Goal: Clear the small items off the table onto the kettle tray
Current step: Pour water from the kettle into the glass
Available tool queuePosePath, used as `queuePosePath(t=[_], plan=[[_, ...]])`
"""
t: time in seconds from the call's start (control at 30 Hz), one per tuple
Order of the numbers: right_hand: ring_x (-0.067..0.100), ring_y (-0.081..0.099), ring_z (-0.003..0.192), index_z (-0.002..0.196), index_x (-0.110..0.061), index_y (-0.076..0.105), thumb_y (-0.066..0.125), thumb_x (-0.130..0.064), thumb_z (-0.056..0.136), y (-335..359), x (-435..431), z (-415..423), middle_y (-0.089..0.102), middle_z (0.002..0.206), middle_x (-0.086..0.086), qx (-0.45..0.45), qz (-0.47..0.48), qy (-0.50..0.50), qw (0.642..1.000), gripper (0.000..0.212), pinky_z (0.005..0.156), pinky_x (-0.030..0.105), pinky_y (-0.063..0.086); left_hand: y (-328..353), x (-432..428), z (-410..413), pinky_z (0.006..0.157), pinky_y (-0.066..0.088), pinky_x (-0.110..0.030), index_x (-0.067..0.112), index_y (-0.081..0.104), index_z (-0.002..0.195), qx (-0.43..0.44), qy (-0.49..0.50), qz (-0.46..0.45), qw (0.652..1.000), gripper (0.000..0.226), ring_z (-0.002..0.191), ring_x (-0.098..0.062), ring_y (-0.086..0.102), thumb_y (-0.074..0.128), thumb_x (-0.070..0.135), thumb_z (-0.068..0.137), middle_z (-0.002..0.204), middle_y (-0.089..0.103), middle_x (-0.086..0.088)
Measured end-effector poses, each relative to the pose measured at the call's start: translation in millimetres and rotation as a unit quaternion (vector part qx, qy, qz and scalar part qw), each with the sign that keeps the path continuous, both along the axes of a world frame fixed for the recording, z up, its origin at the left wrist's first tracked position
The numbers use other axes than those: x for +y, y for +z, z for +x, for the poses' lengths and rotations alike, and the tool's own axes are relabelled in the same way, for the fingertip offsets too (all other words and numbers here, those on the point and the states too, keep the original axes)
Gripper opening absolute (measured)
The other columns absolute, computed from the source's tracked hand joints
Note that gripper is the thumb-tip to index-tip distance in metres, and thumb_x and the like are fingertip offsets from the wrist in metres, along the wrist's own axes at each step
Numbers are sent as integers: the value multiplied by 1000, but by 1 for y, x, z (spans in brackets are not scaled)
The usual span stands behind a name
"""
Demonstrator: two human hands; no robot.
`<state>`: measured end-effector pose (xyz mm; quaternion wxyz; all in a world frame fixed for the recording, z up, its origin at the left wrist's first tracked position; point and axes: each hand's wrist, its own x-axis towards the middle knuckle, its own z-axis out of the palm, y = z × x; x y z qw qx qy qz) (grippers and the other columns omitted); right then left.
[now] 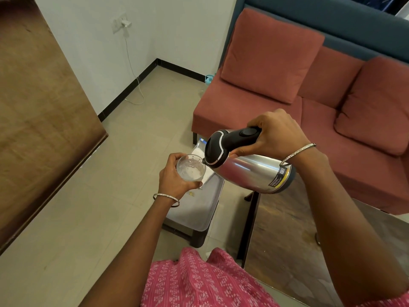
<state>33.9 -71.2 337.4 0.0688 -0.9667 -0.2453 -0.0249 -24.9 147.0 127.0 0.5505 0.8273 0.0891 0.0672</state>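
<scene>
My right hand (276,134) grips the black handle of a steel electric kettle (252,171), which is tipped far over to the left. Its spout touches the rim of a clear glass (190,167) that my left hand (174,173) holds from below and behind. Water with bubbles shows inside the glass. Under both hands lies a pale grey tray (199,209) on a low dark stand. A small yellowish bit (190,193) lies on the tray near my left wrist.
A glossy brown table (285,231) stands at the right, below the kettle. A red sofa (309,96) with cushions fills the right background. A brown wooden panel (39,120) borders the left. A white cable (135,80) hangs from a wall socket to the tiled floor.
</scene>
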Motion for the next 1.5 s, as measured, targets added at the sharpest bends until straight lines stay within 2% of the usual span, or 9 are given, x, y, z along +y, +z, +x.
queuePosePath(t=[0.43,0.6,0.73,0.87,0.97,1.1,1.2,1.3,1.5], plan=[[14,49,45,56,-24,65,76,-79,45,-27,-8,9,58,47,-3,59,165,-58,983,58,45,35,42,-7,14,10,70,41,-4,30,46,118,14,0,-7,1000,88,98,-12,56,95,33,44,111,55,14],[37,67,70,77,-13,76,87,-67,46,-67,-14,11,73,70,12,121,295,-115,941,63,55,48,54,-12,25,10,75,48,-17,30,48,114,35,19,-16,999,87,94,-10,58,95,27,40,105,58,19],[15,52,47,61,-19,68,87,-66,47,-110,-5,12,62,53,-9,134,353,-187,907,53,44,28,42,-19,39,8,74,44,-10,31,47,113,56,36,-16,998,88,94,-8,57,95,28,39,107,58,19],[-2,44,43,57,-33,64,82,-71,50,-166,20,11,54,47,-16,148,364,-255,883,43,43,19,36,-30,57,1,71,40,-3,29,47,114,71,59,-6,996,89,95,-5,56,96,25,39,108,58,19],[9,54,51,62,-22,64,77,-72,56,-215,45,11,59,52,-7,151,348,-299,876,51,50,34,48,-40,71,-4,74,42,-6,27,48,115,88,77,3,993,89,97,-6,57,96,21,40,110,59,16],[20,65,65,76,-16,71,78,-59,68,-269,75,11,69,67,1,154,339,-334,866,44,64,37,54,-51,88,-10,76,44,-7,25,47,118,101,94,24,990,91,98,-8,57,95,20,41,114,59,13],[14,59,59,71,-18,63,80,-50,73,-303,87,11,62,61,-4,171,354,-343,853,36,56,22,46,-62,96,-13,81,49,-21,23,48,119,106,108,30,988,92,98,-10,59,96,20,41,116,61,10],[1,53,56,74,-24,61,79,-47,75,-326,99,8,55,58,-15,173,376,-345,842,29,52,6,36,-71,101,-15,82,48,-14,22,49,120,108,115,25,987,91,100,-5,59,97,20,42,115,61,10],[9,53,60,84,-11,67,77,-41,79,-369,107,-4,57,64,-7,181,391,-343,835,32,58,24,43,-83,103,-19,85,51,-22,23,47,122,126,124,27,984,93,102,-10,59,96,21,44,118,60,10]])
